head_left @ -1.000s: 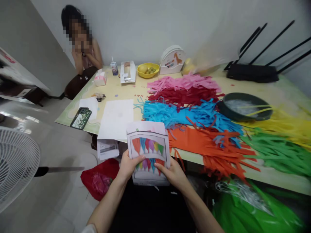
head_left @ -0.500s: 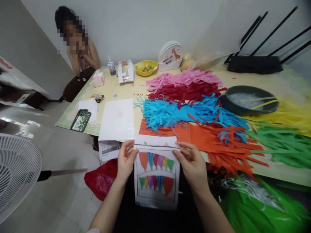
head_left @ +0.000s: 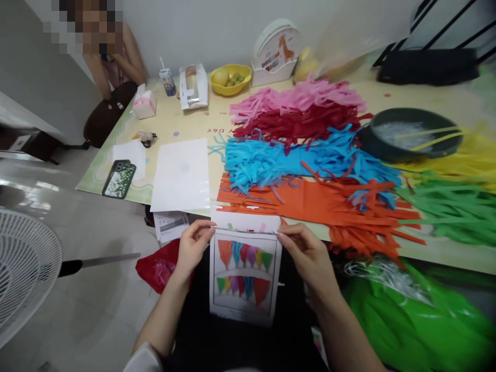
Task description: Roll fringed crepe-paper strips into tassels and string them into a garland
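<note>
My left hand pinches the upper left corner of a flat white packet, and my right hand grips its upper right corner. Two rows of colourful pennants are printed on its front. A fold or seam line runs across between my fingers, with a white flap above it at the table edge. The packet hangs over my dark-clothed lap. Just beyond lies orange fringed paper, with blue fringed paper behind it. A glossy white stack rests left of these.
Dark red, pink and green fringes spread across the table. A dark bowl stands right; a phone lies left. A green bag hangs below the edge, a fan stands left. Another person sits behind.
The view has tilted down and shifted, so the table items appear differently placed. The packet's fold now runs more sharply between both hands, and my fingertips sit along that line.
</note>
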### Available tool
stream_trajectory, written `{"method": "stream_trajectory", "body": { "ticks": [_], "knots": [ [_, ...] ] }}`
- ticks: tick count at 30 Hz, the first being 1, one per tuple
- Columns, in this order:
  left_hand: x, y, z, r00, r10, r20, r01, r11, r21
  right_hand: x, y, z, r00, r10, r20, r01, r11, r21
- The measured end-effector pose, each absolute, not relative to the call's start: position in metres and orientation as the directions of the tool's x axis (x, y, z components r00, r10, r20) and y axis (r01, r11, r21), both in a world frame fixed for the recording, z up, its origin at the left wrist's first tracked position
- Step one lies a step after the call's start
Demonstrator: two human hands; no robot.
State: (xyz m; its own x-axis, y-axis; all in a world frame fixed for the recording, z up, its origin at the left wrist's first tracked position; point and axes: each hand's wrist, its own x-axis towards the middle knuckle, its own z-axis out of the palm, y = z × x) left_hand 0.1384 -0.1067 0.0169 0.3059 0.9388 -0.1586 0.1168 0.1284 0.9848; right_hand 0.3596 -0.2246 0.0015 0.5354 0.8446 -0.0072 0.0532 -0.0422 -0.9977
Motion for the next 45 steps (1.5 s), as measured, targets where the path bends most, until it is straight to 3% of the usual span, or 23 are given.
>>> {"method": "stream_trajectory", "body": {
  "ticks": [4, 9, 17, 22, 28, 36, 41, 45],
  "knots": [
    [0.136, -0.101, 0.019, 0.349, 0.926, -0.142, 0.083, 0.12, 0.989, 0.363, -0.221, 0.002, 0.502, 0.865, 0.008, 0.025, -0.005, -1.0],
    [0.133, -0.096, 0.023, 0.373, 0.904, -0.21, 0.047, 0.208, 0.977, 0.369, -0.219, 0.001, 0.441, 0.893, -0.093, -0.098, -0.055, -0.994],
    [0.131, -0.085, 0.028, 0.46, 0.791, -0.403, 0.099, 0.406, 0.909, 0.379, -0.215, 0.0, 0.346, 0.934, -0.084, 0.025, -0.099, -0.995],
    [0.131, -0.084, 0.03, 0.489, 0.809, -0.326, 0.103, 0.317, 0.943, 0.38, -0.216, 0.0, 0.322, 0.945, -0.061, 0.087, -0.094, -0.992],
    [0.133, -0.077, 0.031, 0.583, 0.739, -0.337, 0.182, 0.285, 0.941, 0.386, -0.211, 0.004, 0.163, 0.972, -0.169, 0.05, -0.179, -0.983],
    [0.129, -0.075, 0.033, 0.658, 0.726, -0.201, 0.241, 0.049, 0.969, 0.391, -0.215, 0.01, 0.102, 0.994, -0.049, 0.34, -0.081, -0.937],
    [0.125, -0.073, 0.039, 0.775, 0.619, -0.127, 0.227, -0.086, 0.97, 0.398, -0.216, 0.018, -0.029, 1.0, 0.004, 0.347, 0.014, -0.938],
    [0.131, -0.073, 0.046, 0.766, 0.63, -0.129, 0.255, -0.113, 0.96, 0.397, -0.214, 0.022, 0.024, 0.999, -0.034, 0.375, -0.04, -0.926]
  ]
}}
